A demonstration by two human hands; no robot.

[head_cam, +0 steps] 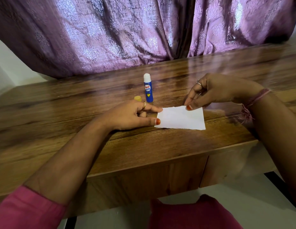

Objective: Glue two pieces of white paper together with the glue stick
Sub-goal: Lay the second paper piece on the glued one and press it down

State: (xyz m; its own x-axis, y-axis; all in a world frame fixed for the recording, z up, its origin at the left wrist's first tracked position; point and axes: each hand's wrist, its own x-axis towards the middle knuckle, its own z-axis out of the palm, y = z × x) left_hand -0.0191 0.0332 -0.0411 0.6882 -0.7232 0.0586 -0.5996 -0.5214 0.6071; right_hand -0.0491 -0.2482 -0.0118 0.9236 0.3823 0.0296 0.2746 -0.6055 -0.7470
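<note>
A pink sleeve [26,210] and dark red cloth over the lap [193,214], both cut off by the bottom edge, sit nearest the lens. Above them runs the front edge of the wooden tabletop [61,123]. Just right of centre the paper [180,119] lies flat on the wood; it reads as one white piece with ragged near and far edges, and whether a second sheet lies under it cannot be told. The left hand [132,115] rests at the paper's 9 o'clock side, index finger and thumb stretched out with their tips on the sheet's left corners, the other fingers tucked beneath and mostly hidden. The right hand [215,91] comes in from 2 o'clock, fingers bent down, thumb and a fingertip at the paper's far edge; the blurred frame does not show whether they pinch the sheet or only press on it. A thread band [256,100] circles that wrist. At the paper's 11 o'clock the blue glue stick [148,88] stands upright and uncapped, white top showing. Its yellow cap [137,98] stands just left of it, partly hidden behind the left hand. Purple curtain [110,30] fills the background.
</note>
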